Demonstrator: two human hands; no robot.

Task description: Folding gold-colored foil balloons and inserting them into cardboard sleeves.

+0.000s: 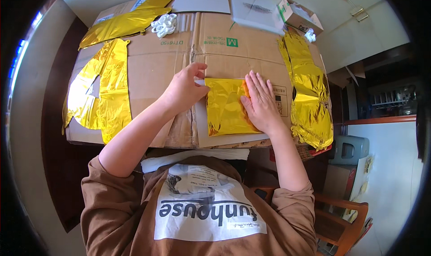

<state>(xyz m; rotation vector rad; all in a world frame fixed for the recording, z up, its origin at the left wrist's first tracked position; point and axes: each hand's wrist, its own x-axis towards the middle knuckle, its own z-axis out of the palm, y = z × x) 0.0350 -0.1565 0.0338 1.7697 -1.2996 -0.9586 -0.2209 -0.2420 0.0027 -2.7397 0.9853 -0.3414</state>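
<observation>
A folded, crinkled gold foil sheet lies near the middle of the flattened brown cardboard box covering the tabletop. The right hand presses flat on the foil's right edge, fingers spread, grip clamped on nothing. The left hand pinches the foil's far left corner. Pulling that corner against the pressing palm could tear or crease the thin foil, and it might slide on the smooth cardboard.
</observation>
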